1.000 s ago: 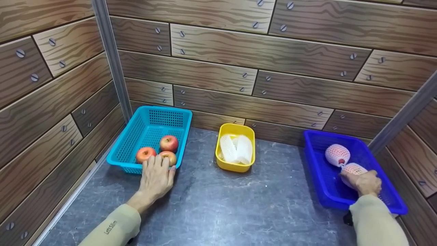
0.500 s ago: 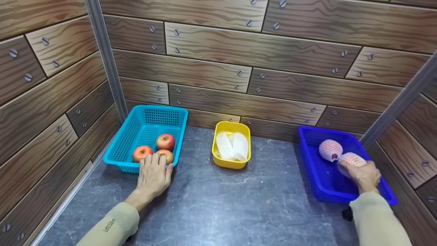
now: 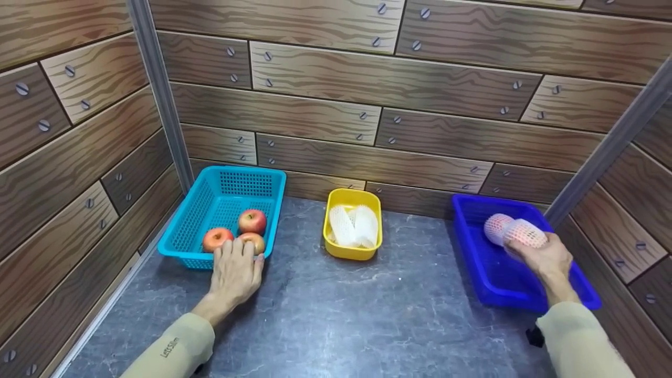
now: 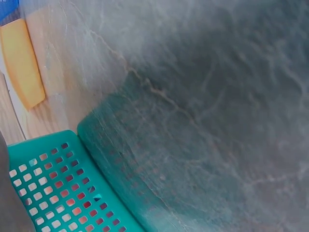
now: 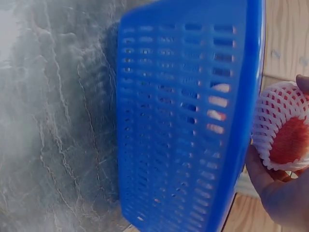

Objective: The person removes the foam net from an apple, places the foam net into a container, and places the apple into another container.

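Note:
My right hand [image 3: 548, 257] grips an apple in a white foam net [image 3: 526, 233] above the blue basket [image 3: 512, 294]. Red skin shows through the net's open end in the right wrist view. Behind it another netted apple [image 3: 494, 227] lies in that basket, partly hidden. My left hand [image 3: 234, 273] rests on the near rim of the teal basket [image 3: 184, 210], its fingers lying over the edge beside three bare apples [image 3: 252, 221]. In the left wrist view mainly the perforated wall of the teal basket [image 4: 72, 188] shows.
Between the two baskets stands a small yellow bin [image 3: 353, 253] with white foam nets [image 3: 366, 227] in it. A grey marbled tabletop [image 3: 346, 320] carries everything. Wood-patterned walls [image 3: 315, 100] close in the back and both sides.
My right hand has raised the netted apple and moved it up and to the left, over the other netted apple. My left hand stays on the teal basket's rim. The head view has shifted slightly.

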Demonstrator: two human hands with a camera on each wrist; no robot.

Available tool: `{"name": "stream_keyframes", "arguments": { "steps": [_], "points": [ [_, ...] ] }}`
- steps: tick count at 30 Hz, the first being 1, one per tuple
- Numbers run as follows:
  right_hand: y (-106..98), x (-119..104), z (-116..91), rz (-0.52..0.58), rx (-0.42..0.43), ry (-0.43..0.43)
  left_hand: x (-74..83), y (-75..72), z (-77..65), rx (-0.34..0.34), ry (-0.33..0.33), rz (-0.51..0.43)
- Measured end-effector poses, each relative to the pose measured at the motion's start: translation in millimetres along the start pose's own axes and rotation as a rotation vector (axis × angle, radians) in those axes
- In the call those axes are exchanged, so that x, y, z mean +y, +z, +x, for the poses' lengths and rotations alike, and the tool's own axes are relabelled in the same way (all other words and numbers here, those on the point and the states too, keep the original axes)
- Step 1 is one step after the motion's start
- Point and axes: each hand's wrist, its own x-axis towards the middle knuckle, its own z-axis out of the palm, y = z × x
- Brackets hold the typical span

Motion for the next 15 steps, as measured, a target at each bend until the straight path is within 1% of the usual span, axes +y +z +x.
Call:
{"name": "stream_keyframes", "arguments": {
  "steps": [6,12,15],
  "points": [
    [13,-12,-14,-0.025,0.028,-0.15,1.2,-2.8,2.1,0.041,0.016,0.01],
    [23,-27,-32,0.003,0.03,-0.22,3.2,-5.1,1.7,0.042,0.019,0.005],
    [26,-38,-42,0.024,0.024,-0.251,2.9,-3.9,0.9,0.022,0.01,-0.004]
  ]
}}
